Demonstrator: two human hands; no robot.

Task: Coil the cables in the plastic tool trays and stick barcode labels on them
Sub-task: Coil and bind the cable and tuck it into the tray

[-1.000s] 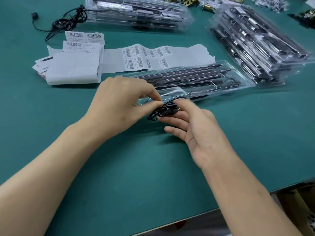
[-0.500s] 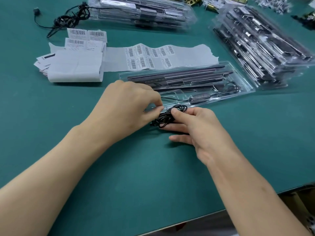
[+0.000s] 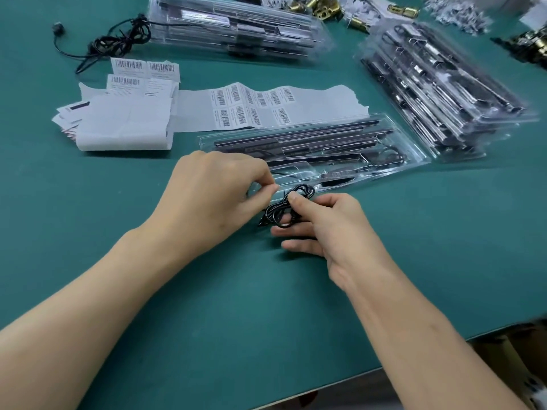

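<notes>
While the left hand [image 3: 213,196] and right hand [image 3: 331,220] both pinch the small cable coil [image 3: 276,213] at frame centre, any slackened grip could let its loops spring apart.

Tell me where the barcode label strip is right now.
Head view, centre-left: the barcode label strip lies flat on the green mat just behind the single clear tray, right of the folded backing paper.

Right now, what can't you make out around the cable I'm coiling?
Head view:
Thin black cable coil: its ends hidden by the right hand.
Left hand: own knuckles hide what it pinches.
White barcode label sheet: print too small.
Right-side stack of clear plastic trays: blurred.
</notes>
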